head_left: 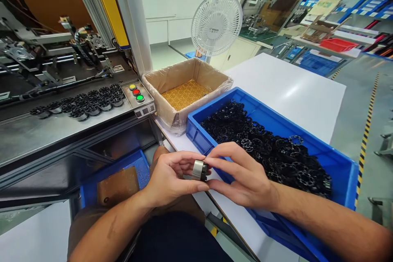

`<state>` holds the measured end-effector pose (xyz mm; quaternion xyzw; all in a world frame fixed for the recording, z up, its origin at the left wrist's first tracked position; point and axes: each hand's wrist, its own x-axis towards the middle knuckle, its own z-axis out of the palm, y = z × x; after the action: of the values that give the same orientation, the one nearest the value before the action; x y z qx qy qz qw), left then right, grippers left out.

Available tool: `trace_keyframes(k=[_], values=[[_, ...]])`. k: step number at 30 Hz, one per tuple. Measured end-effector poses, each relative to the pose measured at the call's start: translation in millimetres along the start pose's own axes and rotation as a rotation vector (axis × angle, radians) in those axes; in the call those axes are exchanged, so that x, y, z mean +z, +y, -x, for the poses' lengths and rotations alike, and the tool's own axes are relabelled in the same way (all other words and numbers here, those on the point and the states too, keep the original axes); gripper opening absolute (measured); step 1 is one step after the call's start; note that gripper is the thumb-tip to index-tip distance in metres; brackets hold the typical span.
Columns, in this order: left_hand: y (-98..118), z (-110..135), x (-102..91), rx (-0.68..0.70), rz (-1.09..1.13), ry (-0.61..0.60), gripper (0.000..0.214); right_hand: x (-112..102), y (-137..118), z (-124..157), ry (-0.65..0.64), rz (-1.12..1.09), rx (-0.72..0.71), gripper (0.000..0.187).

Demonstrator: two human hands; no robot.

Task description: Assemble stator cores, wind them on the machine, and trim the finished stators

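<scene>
Between my two hands is a small metal ring with a black plastic insert, its black side turned to the right. My left hand grips the metal side, thumb below and fingers above. My right hand pinches the black side with thumb and fingertips. Just beyond my right hand, a blue crate holds a heap of black plastic rings. Similar metal rings with black inserts stand in a cluster on the machine's metal ledge at the left.
A plastic-lined carton with yellow-brown pieces inside stands behind the crate. Left of it sits a button box with yellow, red and green buttons. A white fan rises behind. Below the ledge lies a blue bin. The white table extends right.
</scene>
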<state>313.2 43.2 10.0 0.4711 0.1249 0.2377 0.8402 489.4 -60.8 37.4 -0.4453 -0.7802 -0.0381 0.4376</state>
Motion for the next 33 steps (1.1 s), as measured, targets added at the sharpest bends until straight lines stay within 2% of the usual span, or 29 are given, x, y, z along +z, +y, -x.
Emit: trace_keyframes(k=[7,11,13,21,23,26,28,29,32,33], values=[[3,0,0.1,-0.045,-0.013,0.065,0.050,3,3,1,-0.019,0.053,-0.108,0.040],[3,1,-3.1,-0.062,-0.083,0.106,0.050,7,3,4,-0.002,0.007,-0.025,0.039],[3,1,-4.7,-0.074,-0.105,0.105,0.050,8,3,5,-0.005,0.020,-0.029,0.036],[-5,8,0.0,-0.024,-0.329,0.101,0.041,10,5,5,0.016,0.225,-0.137,0.027],[-6,11,1.1,-0.031,-0.369,0.058,0.039,13,10,6,0.024,0.174,-0.080,0.033],[-5,12,0.7,-0.032,-0.382,-0.040,0.039,17,19,7,0.048,-0.014,0.120,0.056],[-3,10,-1.2,-0.007,-0.399,-0.074,0.036,12,29,3,-0.064,-0.133,0.183,0.052],[-2,8,-2.8,0.006,-0.408,-0.059,0.034,6,36,0,-0.188,-0.137,0.229,0.046],[2,1,-11.3,0.003,-0.398,0.074,0.030,-25,65,-5,-0.589,0.129,0.542,0.035],[5,-2,-15.2,-0.013,-0.363,0.124,0.029,-37,78,-4,-0.653,0.272,0.667,0.031]])
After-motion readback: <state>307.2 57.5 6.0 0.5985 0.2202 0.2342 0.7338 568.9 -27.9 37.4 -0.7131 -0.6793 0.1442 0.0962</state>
